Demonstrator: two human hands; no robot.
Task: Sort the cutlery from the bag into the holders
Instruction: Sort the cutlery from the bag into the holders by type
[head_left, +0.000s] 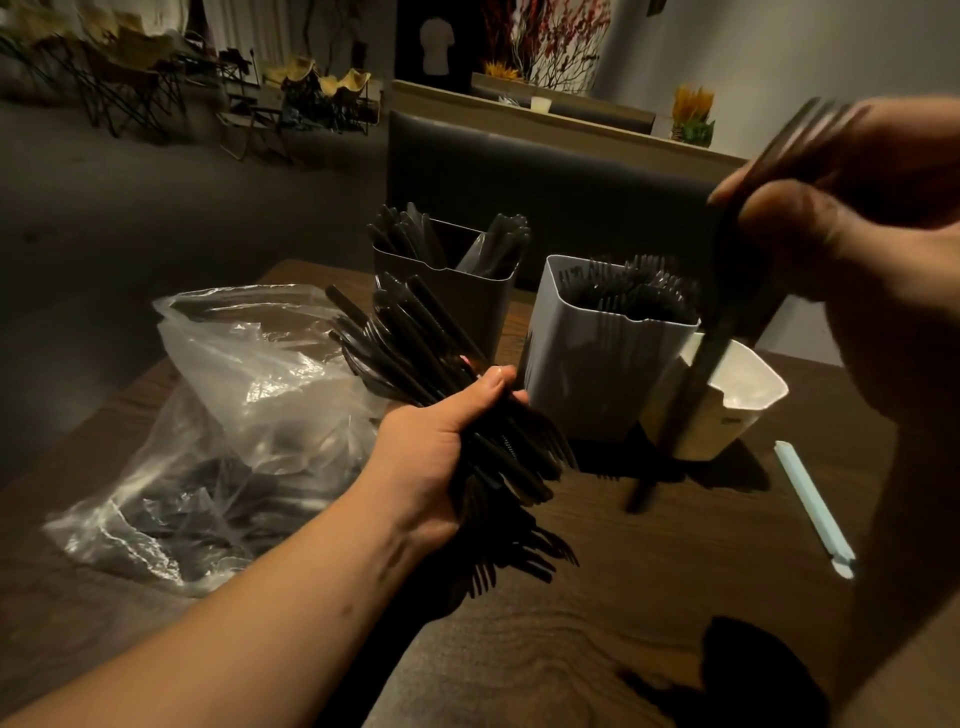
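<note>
My left hand (441, 441) grips a thick bundle of black plastic cutlery (415, 343) above the table, handles fanning up to the left and fork tines pointing down to the right. My right hand (857, 234) is raised close to the camera and pinches a single black fork (727, 312), tines up, blurred, its handle hanging down in front of the holders. A grey holder (587, 374) is packed with forks. A dark holder (467, 296) behind it carries black cutlery. A white holder (748, 405) stands at the right. The clear plastic bag (234, 415) lies at the left with more cutlery inside.
A pale blue wrapped straw (815, 509) lies on the dark wooden table (597, 623) at the right. A black padded seat back (545, 176) stands behind the holders. Folding chairs and plants fill the dim room beyond.
</note>
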